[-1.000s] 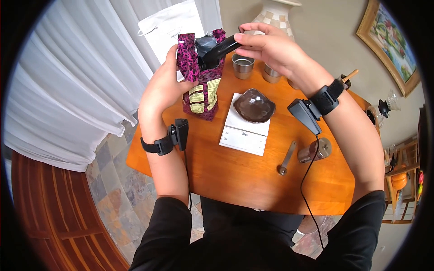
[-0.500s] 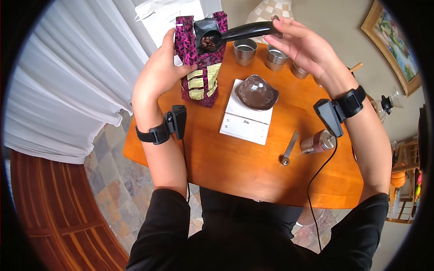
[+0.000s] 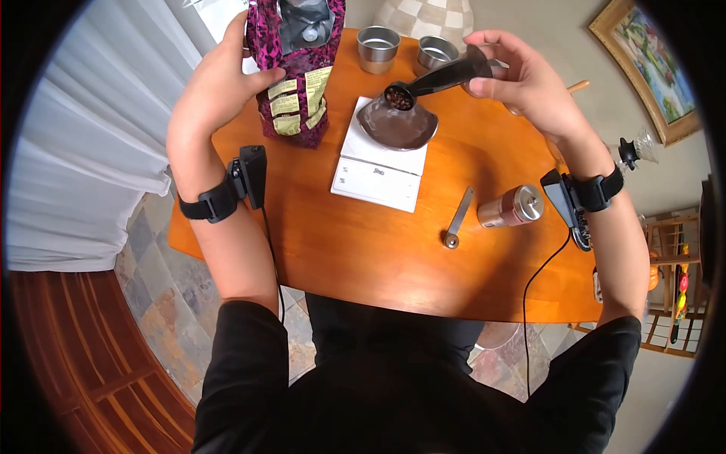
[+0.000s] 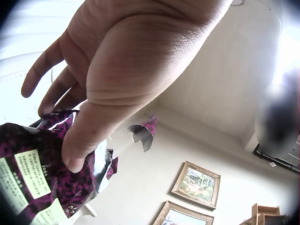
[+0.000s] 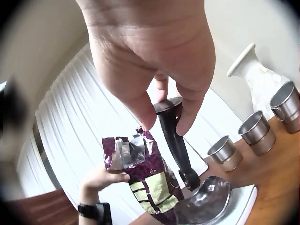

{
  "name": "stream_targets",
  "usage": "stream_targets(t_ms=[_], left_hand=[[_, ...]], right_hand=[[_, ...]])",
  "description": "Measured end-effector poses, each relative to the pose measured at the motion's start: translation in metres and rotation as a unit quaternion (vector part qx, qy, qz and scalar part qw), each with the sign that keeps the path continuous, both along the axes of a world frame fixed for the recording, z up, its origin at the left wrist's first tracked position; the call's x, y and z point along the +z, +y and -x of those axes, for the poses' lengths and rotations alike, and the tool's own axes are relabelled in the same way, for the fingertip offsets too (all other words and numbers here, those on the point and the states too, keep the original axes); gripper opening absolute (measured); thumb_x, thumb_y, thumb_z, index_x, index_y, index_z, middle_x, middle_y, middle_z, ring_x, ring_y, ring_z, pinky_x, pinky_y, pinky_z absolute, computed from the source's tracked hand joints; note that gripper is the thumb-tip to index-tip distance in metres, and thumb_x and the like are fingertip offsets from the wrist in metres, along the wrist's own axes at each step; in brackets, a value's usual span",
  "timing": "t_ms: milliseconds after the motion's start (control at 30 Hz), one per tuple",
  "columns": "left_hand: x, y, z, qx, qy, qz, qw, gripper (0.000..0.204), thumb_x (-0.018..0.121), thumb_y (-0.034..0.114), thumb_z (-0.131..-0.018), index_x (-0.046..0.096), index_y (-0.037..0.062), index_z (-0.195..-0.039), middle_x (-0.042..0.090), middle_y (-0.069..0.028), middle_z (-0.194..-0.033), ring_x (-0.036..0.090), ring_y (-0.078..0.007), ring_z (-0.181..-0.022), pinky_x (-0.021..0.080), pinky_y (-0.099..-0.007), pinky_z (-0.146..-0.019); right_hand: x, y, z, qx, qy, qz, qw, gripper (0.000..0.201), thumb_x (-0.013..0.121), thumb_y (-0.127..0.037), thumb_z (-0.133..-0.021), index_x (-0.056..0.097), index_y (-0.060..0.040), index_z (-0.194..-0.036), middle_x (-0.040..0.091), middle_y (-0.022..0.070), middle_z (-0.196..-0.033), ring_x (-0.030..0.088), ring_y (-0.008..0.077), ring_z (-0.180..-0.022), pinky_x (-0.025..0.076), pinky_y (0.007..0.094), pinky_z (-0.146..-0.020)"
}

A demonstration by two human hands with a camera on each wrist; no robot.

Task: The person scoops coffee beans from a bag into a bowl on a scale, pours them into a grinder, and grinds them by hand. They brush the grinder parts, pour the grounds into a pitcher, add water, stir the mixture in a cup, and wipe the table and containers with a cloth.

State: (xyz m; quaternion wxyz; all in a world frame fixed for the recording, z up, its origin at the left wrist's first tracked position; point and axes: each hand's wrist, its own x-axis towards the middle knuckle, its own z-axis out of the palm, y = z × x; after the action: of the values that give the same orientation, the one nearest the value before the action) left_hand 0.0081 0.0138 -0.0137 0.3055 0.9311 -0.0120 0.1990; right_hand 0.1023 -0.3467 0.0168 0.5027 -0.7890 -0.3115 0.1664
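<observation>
On the orange wooden table (image 3: 363, 257), the left hand (image 3: 219, 83) grips the upright purple foil coffee bag (image 3: 295, 76), thumb across its front, beside the white scale (image 3: 378, 170). The right hand (image 3: 522, 83) pinches the long black plastic scoop (image 3: 439, 79) by its handle end, its bean-filled bowl directly over the dark brown dish (image 3: 397, 125) on that scale. A slow roll of the wrist (rather than a quick flip) should, I judge, land the beans inside the shallow rim.
</observation>
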Motion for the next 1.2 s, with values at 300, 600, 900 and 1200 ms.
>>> stream_targets(t_ms=[300, 600, 900, 1200], left_hand=[[0.014, -0.016, 0.009, -0.041, 0.012, 0.073, 0.996, 0.087, 0.075, -0.002, -0.076, 0.030, 0.0013, -0.151, 0.060, -0.0161, -0.126, 0.059, -0.0196, -0.112, 0.049, -0.0328, -0.098], [0.015, -0.017, 0.009, -0.021, -0.012, 0.002, 1.000, 0.088, 0.077, 0.002, -0.073, 0.032, -0.0001, -0.149, 0.061, -0.0211, -0.127, 0.060, -0.0272, -0.117, 0.048, -0.0355, -0.100], [-0.004, 0.000, -0.002, 0.025, -0.035, -0.041, 0.998, 0.092, 0.081, 0.020, -0.075, 0.031, -0.0025, -0.149, 0.064, -0.0252, -0.124, 0.060, -0.0353, -0.121, 0.047, -0.0393, -0.101], [0.011, -0.014, 0.008, 0.027, 0.000, -0.014, 1.000, 0.091, 0.080, 0.023, -0.079, 0.030, 0.0021, -0.152, 0.060, -0.0264, -0.130, 0.062, -0.0335, -0.118, 0.048, -0.0383, -0.096]], right_hand=[[-0.011, -0.001, 0.023, 0.066, -0.090, 0.059, 0.992, 0.049, 0.060, 0.017, -0.085, 0.053, -0.0041, -0.129, 0.055, 0.0038, -0.128, 0.059, 0.0121, -0.108, 0.050, 0.0291, -0.098], [-0.003, -0.002, 0.038, 0.096, -0.256, 0.067, 0.959, 0.050, 0.061, 0.018, -0.083, 0.053, -0.0015, -0.128, 0.057, 0.0044, -0.121, 0.061, 0.0147, -0.109, 0.051, 0.0291, -0.099], [0.049, 0.031, 0.018, -0.028, -0.074, -0.274, 0.959, 0.038, 0.072, -0.006, -0.088, 0.049, -0.0032, -0.118, 0.063, 0.0052, -0.096, 0.066, 0.0110, -0.081, 0.057, 0.0246, -0.074], [0.044, 0.106, 0.018, -0.040, -0.134, -0.165, 0.976, 0.045, 0.076, -0.018, -0.087, 0.051, 0.0024, -0.118, 0.066, 0.0093, -0.092, 0.065, 0.0121, -0.074, 0.054, 0.0252, -0.063]])
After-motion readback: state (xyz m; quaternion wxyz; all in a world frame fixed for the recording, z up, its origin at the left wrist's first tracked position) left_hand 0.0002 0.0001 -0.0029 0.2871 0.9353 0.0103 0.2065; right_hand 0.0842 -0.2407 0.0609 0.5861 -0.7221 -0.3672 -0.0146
